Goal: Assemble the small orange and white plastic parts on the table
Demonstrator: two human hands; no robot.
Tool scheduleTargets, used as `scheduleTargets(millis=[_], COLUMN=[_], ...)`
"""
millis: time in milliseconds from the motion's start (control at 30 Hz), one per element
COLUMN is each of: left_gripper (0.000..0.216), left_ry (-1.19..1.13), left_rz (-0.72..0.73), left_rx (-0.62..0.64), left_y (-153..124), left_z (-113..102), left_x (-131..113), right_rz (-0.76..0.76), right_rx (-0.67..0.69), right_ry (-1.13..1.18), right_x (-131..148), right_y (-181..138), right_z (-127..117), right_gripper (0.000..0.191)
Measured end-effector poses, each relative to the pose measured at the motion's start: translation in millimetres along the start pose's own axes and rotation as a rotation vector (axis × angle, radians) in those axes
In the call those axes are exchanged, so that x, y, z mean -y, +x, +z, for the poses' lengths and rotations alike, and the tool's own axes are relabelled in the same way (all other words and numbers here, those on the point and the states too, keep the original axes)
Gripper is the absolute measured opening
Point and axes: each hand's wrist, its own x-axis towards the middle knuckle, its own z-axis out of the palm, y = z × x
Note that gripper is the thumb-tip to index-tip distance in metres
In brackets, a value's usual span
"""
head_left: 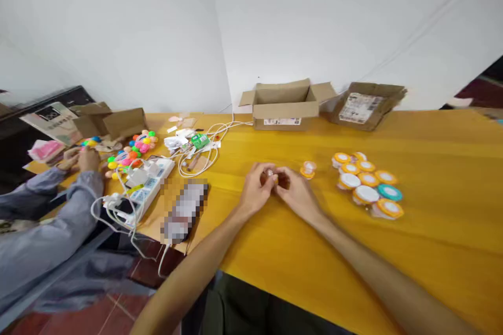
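Note:
My left hand [257, 188] and my right hand [294, 191] meet over the yellow table [432, 251], fingers curled together round a small round object [270, 175] that is mostly hidden between them. Just beyond my right hand lies one small orange-rimmed cup [308, 169]. Further right sits a cluster of several small lidded cups [367, 183] with orange rims and one teal rim.
Two open cardboard boxes [285, 104] [367, 104] stand at the back by the wall. To the left lie white cables [204, 152], a power strip [147, 183], a blurred flat item [184, 212] and coloured balls [135, 152]. Another person's hand [86, 159] and grey sleeve [47, 220] work at the far left.

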Motion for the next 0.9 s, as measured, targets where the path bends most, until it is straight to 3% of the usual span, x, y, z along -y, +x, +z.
scheduleTargets(millis=[367,900], left_gripper=[0.018,0.014], left_ry=[-0.05,-0.079], left_rz=[-0.039,-0.116], left_rx=[-0.044,-0.086], left_y=[-0.9,3.9], left_z=[0.8,5.4], left_x=[-3.2,5.3], right_rz=[0.011,0.014], right_rx=[0.006,-0.006], right_ry=[0.026,0.091], right_x=[4.1,-10.6], right_y=[-0.9,0.1], right_z=[-2.1,1.2], right_gripper=[0.019,0.027])
